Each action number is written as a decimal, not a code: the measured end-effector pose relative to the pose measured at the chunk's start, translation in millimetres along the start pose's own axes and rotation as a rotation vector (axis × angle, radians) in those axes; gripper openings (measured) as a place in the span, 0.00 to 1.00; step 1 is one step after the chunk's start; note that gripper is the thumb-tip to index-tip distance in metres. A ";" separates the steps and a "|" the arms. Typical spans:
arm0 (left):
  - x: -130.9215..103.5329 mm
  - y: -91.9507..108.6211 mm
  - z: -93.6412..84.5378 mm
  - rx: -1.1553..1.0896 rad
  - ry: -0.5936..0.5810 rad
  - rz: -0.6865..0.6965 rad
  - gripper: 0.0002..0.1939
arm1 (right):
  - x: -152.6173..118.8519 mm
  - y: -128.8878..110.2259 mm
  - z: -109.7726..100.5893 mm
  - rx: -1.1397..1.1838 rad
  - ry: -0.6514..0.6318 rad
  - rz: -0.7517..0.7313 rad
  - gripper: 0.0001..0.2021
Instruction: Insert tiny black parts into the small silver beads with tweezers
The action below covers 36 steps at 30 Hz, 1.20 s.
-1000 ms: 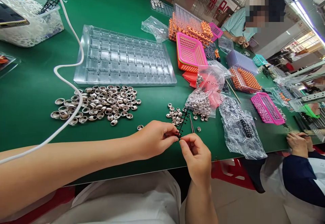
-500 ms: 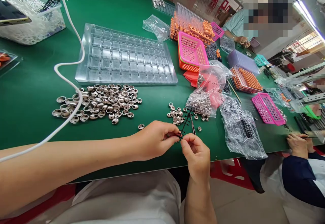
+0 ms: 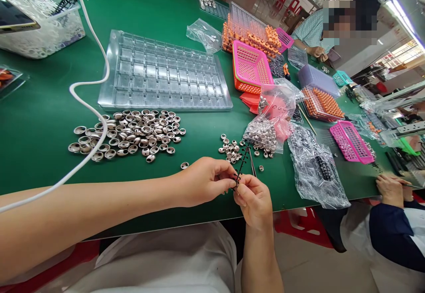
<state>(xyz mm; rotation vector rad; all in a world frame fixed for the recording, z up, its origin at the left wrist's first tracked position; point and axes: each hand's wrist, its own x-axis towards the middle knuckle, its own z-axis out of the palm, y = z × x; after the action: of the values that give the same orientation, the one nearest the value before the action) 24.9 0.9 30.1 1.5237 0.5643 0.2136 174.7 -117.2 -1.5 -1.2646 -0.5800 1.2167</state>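
Observation:
My left hand [image 3: 210,181] is closed in a pinch on a thin black plastic strip [image 3: 244,161] with short side prongs. The strip slants up and away from the fingers. At its lower end my right hand [image 3: 254,199] also pinches, its fingertips meeting the left ones; any small part between them is hidden. A pair of tweezers [image 3: 253,164] lies just beyond the right hand. Small silver cups [image 3: 231,153] are scattered past the strip, next to a clear bag of silver cups [image 3: 264,134]. A single larger silver ring [image 3: 184,165] rests by my left wrist.
Larger silver rings [image 3: 128,136] form a pile at left, before a clear compartment tray [image 3: 166,76]. A white cable [image 3: 89,102] crosses the left side. Pink baskets [image 3: 254,65], a plastic bag with black parts [image 3: 314,169] and co-workers' hands [image 3: 392,190] are to the right.
My right hand has moved slightly left and now meets the left fingertips at the strip's lower end. The left hand and the strip have barely shifted.

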 end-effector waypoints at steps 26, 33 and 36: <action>2.5 -2.7 -0.7 0.107 0.110 0.032 0.13 | -11.4 -18.7 -23.1 -1.157 0.066 -0.481 0.06; 3.3 -3.8 -1.6 0.105 0.108 0.001 0.14 | -11.5 -13.5 -26.8 -1.321 0.007 -0.516 0.07; 4.1 -2.1 -2.4 0.104 0.109 -0.020 0.15 | -11.8 -15.5 -26.9 -1.322 0.012 -0.517 0.07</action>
<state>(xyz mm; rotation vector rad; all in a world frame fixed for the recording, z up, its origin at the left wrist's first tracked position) 26.8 4.8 27.3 1.6130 0.6855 0.2569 200.0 -136.1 8.4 -1.9679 -1.7272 0.2735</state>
